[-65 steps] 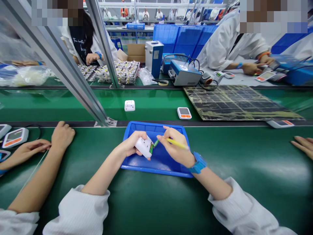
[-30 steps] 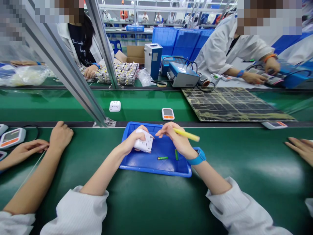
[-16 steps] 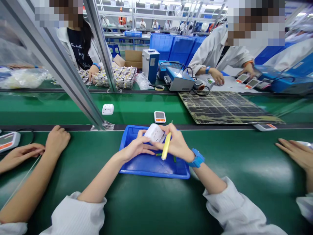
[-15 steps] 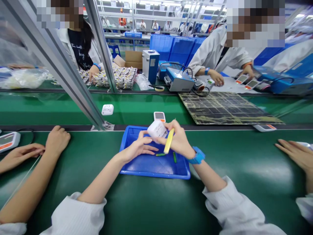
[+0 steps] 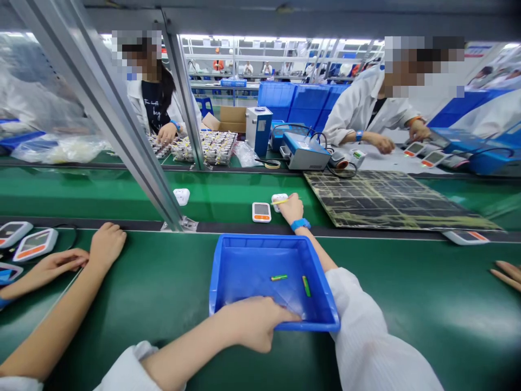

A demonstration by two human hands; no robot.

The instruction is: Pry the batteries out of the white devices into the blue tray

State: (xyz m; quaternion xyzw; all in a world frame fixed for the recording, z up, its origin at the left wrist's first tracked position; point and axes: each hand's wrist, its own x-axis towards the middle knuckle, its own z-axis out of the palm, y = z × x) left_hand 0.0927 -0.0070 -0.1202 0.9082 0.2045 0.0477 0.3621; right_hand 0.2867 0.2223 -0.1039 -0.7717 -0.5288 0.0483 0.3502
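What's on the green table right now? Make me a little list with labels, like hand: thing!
Left hand: resting on the near rim of the blue tray
Right hand: stretched out over the green belt, holding a yellow stick, touching a white device
In the tray: two small green cylinders
Beside the right hand: a white and orange device

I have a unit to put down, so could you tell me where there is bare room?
Bare green mat lies right of the blue tray, up to a co-worker's fingers, and left of it, up to a neighbour's forearm. Units crowd the belt by the right hand.
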